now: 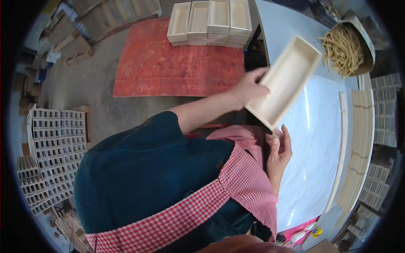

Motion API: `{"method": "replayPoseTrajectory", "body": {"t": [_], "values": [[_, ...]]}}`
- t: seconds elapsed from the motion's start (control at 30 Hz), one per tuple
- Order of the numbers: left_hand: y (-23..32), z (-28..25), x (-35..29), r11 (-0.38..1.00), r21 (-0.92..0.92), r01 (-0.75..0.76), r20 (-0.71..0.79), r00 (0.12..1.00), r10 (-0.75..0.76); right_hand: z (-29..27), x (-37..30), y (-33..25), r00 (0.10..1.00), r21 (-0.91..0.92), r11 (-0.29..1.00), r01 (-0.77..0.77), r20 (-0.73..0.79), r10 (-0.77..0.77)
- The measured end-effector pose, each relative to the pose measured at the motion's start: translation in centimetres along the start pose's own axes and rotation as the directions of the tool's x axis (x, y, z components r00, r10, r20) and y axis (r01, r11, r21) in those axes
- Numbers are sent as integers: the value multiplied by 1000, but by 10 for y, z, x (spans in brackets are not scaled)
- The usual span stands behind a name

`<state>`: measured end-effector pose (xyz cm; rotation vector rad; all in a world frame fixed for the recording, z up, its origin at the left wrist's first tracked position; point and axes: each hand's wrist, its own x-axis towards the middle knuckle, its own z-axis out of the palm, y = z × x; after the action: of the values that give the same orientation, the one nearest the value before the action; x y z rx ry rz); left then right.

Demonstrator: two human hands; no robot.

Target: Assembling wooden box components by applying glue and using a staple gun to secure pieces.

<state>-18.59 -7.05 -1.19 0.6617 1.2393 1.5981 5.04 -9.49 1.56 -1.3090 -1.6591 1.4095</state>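
Observation:
My left hand (pixel 252 89) grips a shallow, open-topped rectangular box (pixel 291 71) of pale wood by its long side. The box is tilted over the edge of the white work table (pixel 314 152), its bare inside facing up. Just below the box's near corner is my right hand (pixel 279 157), thumb and fingers apart and holding nothing I can see. Whether its fingertips touch that corner, I cannot tell. Slight blur lies over my left hand.
Several similar boxes (pixel 198 19) are stacked on a red board (pixel 177 67) at the far side. Thin wooden sticks fill a container (pixel 344 48) at the back right. Long pale strips (pixel 358 139) line the table's right side. Stacked wooden frames (pixel 57 147) stand at left.

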Motion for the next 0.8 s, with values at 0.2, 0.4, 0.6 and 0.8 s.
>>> {"method": "replayPoseTrajectory", "body": {"t": [0.2, 0.4, 0.6, 0.8], "values": [[52, -197, 83, 986, 30, -166, -612, 777, 149, 8, -1, -4, 998, -113, 992, 49, -24, -52], [60, -358, 173, 943, 329, 46, -660, 725, 195, 12, -7, 1, 976, -121, 974, -190, -128, 175], [12, -445, 237, 958, 243, 154, -681, 730, 55, 14, 0, 3, 973, -178, 958, -224, -105, 208], [11, -415, 216, 932, 320, 171, -693, 713, 107, 18, 3, 2, 961, -198, 942, -273, -95, 258]]}}
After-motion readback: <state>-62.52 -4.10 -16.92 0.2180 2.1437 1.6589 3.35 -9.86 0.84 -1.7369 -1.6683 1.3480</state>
